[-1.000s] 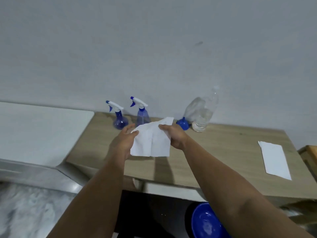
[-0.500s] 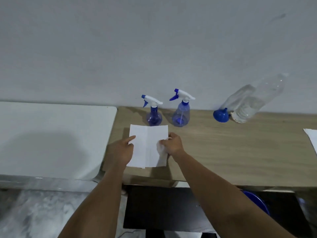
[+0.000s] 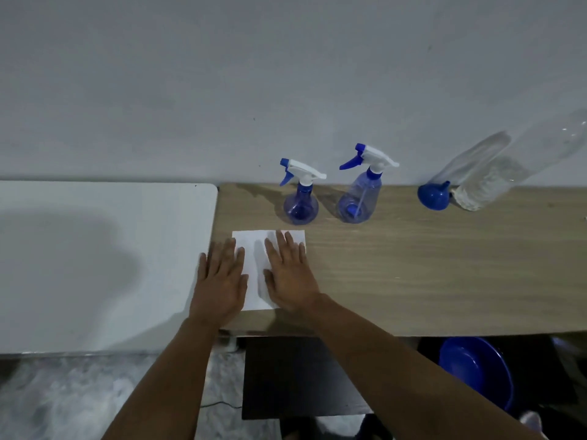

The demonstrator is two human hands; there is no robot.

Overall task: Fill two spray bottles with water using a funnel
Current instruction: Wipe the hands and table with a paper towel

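Two blue spray bottles stand upright at the back of the wooden table: a short round one and a taller one to its right, both with white-and-blue trigger heads on. A blue funnel lies on its side further right, next to a tall clear plastic bottle with water in it. In front of the spray bottles a white paper sheet lies flat. My left hand presses palm-down on its left edge and my right hand on its right half, fingers spread.
A white table adjoins the wooden one on the left. Under the wooden table are a blue basin at the right and a dark panel. A grey wall runs right behind the bottles.
The paper sheet was held up in both hands, then lowered onto the table's left end. Both hands now lie flat on it with fingers spread. The view has shifted left.
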